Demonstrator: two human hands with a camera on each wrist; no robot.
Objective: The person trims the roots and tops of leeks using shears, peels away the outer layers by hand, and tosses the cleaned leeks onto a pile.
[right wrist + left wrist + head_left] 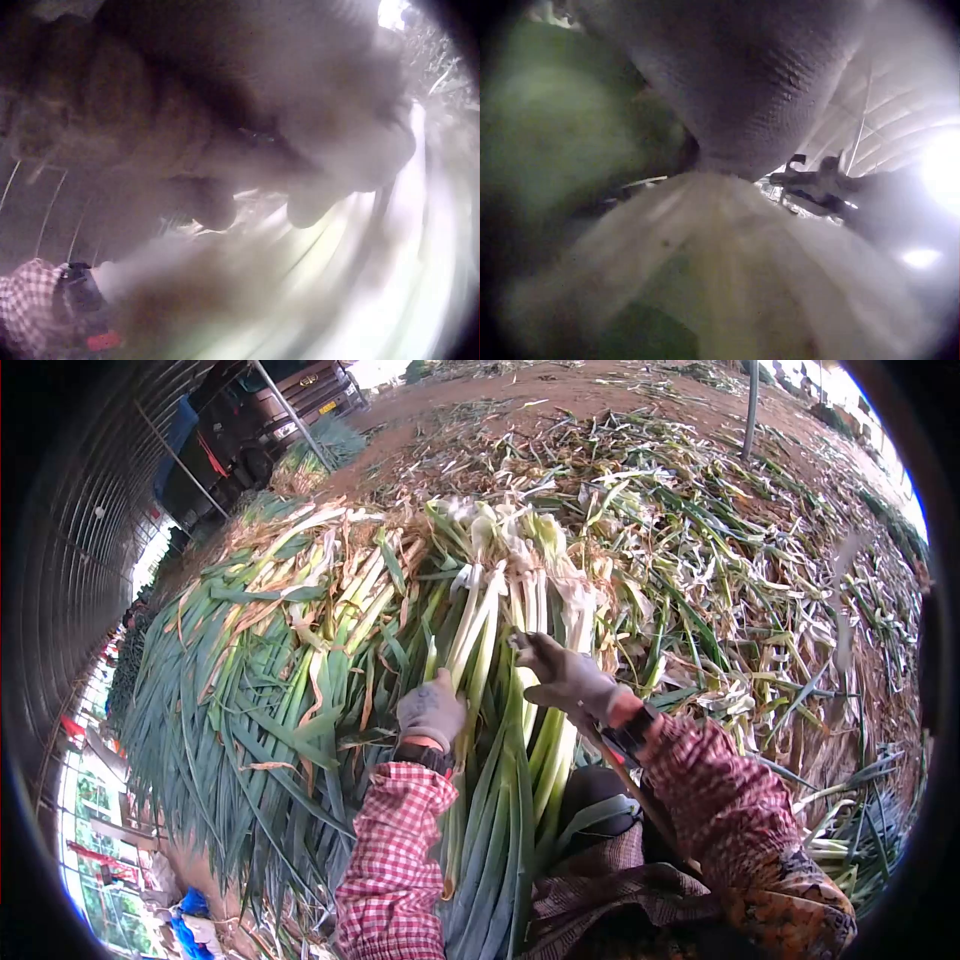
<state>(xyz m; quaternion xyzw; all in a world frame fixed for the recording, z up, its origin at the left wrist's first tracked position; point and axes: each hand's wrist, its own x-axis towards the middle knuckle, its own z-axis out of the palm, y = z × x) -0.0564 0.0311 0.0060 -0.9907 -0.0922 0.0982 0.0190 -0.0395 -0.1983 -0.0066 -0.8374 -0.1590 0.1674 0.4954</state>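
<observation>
Long leeks [518, 750] lie across the person's lap, pale root ends pointing away and green leaves toward the body. The left hand [432, 710], in a grey glove, grips a leek stalk [431, 660] at the left of this bundle. In the left wrist view, pale leaf bases [727, 262] spread out below the gloved hand [735, 97]. The gloved right hand [572, 678] is over the white stalks, its fingers bent and its fingertips dark. Its curled fingers [112, 97] are blurred in the right wrist view; I cannot tell whether they hold anything.
A big heap of leeks [250, 660] lies to the left. Peeled leaves and husks [700, 550] cover the ground ahead and right. Metal poles [752, 410] stand at the back, and a truck [300, 405] is parked at the far left under a curved roof.
</observation>
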